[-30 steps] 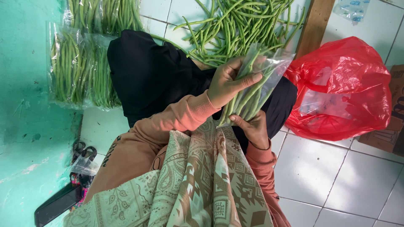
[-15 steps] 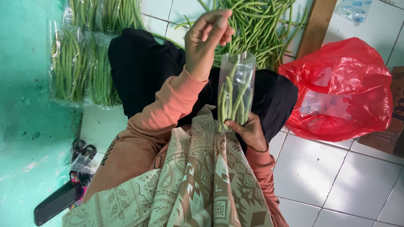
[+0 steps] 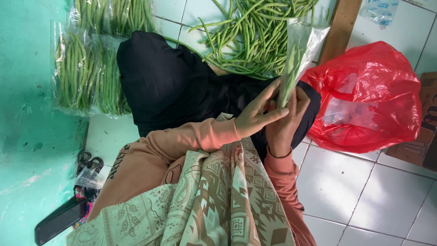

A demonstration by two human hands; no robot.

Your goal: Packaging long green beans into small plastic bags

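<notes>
item: bag (image 3: 298, 54) of beans, standing upright over my lap so the beans are settling to the bottom. my left hand (image 3: 257, 114) is closing around its base; my right hand (image 3: 284, 125) is gripping it from behind. loose beans (image 3: 255, 36) lying beyond the bag; red sack (image 3: 368, 95) beside it.

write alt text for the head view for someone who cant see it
Both hands, left hand and right hand, grip a clear bag of green beans upright over a lap. A loose bean pile, packed bean bags and a red plastic bag lie on the tiled floor.
</notes>
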